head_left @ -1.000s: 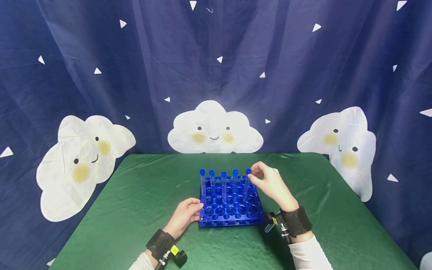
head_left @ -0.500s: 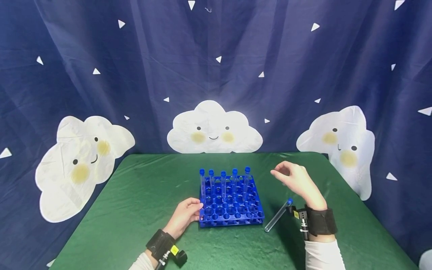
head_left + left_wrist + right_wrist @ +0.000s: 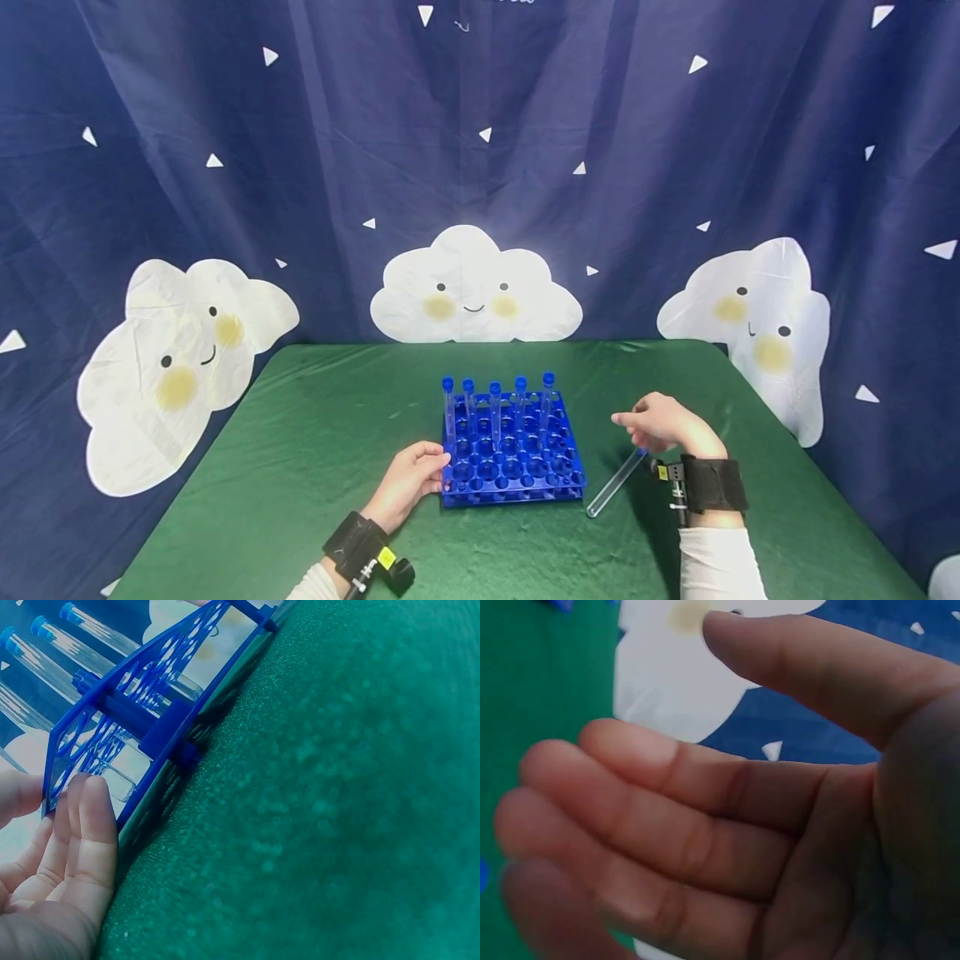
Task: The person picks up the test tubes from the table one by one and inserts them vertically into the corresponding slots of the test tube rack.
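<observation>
A blue test-tube rack [image 3: 512, 457] stands on the green table [image 3: 315, 467], with several clear blue-capped tubes [image 3: 496, 410] upright in its back row. My left hand [image 3: 411, 479] rests against the rack's [image 3: 142, 720] front left corner, straight fingers [image 3: 86, 825] touching its edge. To the right, one loose clear tube [image 3: 613, 485] lies on the cloth. My right hand [image 3: 656, 423] hovers just above that tube's far end, fingers loosely extended and holding nothing; the right wrist view shows an empty palm [image 3: 780, 825].
A dark blue curtain with white cloud figures [image 3: 474, 287] hangs behind the table. Both wrists carry black straps with small cameras [image 3: 678, 487]. Bare green cloth lies in front of the rack and to both sides.
My right hand let go of the rightmost tube in the rack, swung right, then sank toward the loose tube lying on the cloth. My left hand stayed at the rack.
</observation>
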The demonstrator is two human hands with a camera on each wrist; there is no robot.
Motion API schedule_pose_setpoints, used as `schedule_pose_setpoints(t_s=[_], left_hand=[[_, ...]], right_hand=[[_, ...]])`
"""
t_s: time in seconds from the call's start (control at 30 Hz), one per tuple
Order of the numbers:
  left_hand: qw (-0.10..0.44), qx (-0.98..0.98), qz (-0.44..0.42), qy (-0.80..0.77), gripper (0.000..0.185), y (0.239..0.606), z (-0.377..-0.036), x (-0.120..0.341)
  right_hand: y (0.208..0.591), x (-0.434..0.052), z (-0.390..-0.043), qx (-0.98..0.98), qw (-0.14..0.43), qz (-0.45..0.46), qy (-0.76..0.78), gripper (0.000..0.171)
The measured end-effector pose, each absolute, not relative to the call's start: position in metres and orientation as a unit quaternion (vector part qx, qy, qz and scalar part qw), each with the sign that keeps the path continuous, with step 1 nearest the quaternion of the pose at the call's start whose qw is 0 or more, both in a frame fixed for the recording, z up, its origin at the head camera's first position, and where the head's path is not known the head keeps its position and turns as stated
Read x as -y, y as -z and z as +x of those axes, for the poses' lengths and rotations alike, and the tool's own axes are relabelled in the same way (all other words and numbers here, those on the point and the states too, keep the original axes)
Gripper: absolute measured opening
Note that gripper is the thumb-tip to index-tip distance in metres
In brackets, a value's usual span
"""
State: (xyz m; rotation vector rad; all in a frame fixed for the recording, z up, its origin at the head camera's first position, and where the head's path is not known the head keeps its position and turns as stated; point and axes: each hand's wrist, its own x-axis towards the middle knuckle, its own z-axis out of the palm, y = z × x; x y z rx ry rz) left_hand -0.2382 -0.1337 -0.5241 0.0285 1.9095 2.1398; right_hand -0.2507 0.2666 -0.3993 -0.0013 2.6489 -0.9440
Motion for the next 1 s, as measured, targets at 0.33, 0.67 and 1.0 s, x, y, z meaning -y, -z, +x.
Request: schedule_pose_setpoints(t_s=[0.33, 0.67, 1.0], left_hand=[[0.136, -0.661, 0.010, -0.738, 0.025, 0.525, -0.239, 0.134], [0.135, -0.661, 0.011, -0.738, 0.025, 0.525, -0.239, 0.134], [0.137, -0.656, 0.006, -0.742, 0.022, 0.526, -0.239, 0.134]], right_hand=[[0.422, -0.281, -0.254, -0.938, 0.171, 0.053, 0.298, 0.034], [0.445, -0.289, -0.263, -0.949, 0.165, 0.063, 0.262, 0.034], [0.453, -0.289, -0.264, -0.937, 0.151, 0.079, 0.305, 0.029]])
